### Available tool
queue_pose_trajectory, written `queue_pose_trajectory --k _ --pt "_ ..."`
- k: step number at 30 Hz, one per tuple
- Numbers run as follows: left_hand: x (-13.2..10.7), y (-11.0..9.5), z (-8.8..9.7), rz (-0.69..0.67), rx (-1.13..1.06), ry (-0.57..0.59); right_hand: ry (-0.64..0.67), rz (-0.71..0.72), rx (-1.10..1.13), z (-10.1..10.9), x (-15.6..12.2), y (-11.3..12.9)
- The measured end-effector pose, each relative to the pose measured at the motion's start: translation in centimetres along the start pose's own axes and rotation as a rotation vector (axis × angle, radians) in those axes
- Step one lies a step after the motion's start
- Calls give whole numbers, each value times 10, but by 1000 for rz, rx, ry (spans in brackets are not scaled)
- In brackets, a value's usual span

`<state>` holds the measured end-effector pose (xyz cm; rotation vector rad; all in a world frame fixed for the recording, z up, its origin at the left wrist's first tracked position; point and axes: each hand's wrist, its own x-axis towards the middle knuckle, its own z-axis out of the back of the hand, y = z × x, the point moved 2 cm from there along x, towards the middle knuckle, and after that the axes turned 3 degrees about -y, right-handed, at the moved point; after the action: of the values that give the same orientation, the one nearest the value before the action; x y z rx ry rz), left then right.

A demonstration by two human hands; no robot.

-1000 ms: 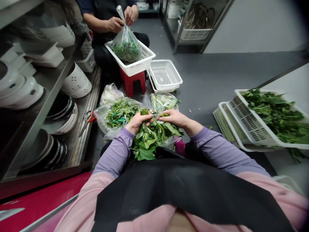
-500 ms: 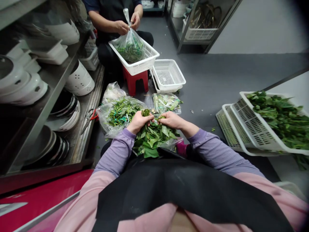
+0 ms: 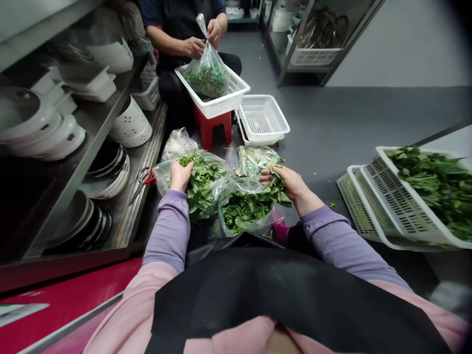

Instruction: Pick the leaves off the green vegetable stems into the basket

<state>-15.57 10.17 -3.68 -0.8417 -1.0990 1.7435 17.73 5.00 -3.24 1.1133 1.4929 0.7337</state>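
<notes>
My left hand (image 3: 180, 176) is closed around the stems of a bunch of leafy greens (image 3: 201, 189), over an open clear plastic bag of greens on the left. On the right, my right hand (image 3: 291, 184) holds a smaller bunch of leafy greens (image 3: 277, 189) by the thumb, with some fingers stretched out. Between my hands stands another open clear bag (image 3: 224, 216) with greens (image 3: 245, 209) inside it. Behind it lies a flat bag of stemmed greens (image 3: 256, 160), and a knotted-looking pale plastic bag (image 3: 179, 142) sits to its left.
Across from me a person ties or holds a bag of greens (image 3: 208, 78) in a white basket (image 3: 217, 109) on a red stool (image 3: 212, 129). White baskets (image 3: 391, 196) with greens stand at right. Red-handled scissors (image 3: 142, 182) lie on the left shelf edge, near stacked dishes (image 3: 92, 211).
My hands have moved apart, left hand to the left with one bunch, right hand to the right with a smaller one. The bag between them now shows more clearly.
</notes>
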Motion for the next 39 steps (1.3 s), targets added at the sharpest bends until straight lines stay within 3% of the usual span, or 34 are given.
queue_pose_trajectory --k 5,9,12,15,20,24,29,34,39 --pt "-45 -29 -29 33 -576 634 180 51 -123 -23 -29 16" --pt "-74 -43 -49 85 -765 813 248 228 -503 -53 -40 28" --pt "-88 -48 -62 96 -806 848 270 337 -697 -77 -42 27" --pt "-97 -48 -71 115 -783 882 232 390 -709 -90 -39 18" --pt "-100 -44 -75 144 -778 935 194 178 -332 -81 -34 4" --pt "-92 -40 -74 143 -735 848 175 32 -119 -68 -34 3" --pt "-81 -34 -70 117 -504 680 103 -39 -67 -56 -33 5" --pt "-93 -45 -73 -21 -515 741 185 -105 -85 -58 -32 -3" --pt "-106 -49 -76 20 -505 745 225 -132 -117 -70 -35 -11"
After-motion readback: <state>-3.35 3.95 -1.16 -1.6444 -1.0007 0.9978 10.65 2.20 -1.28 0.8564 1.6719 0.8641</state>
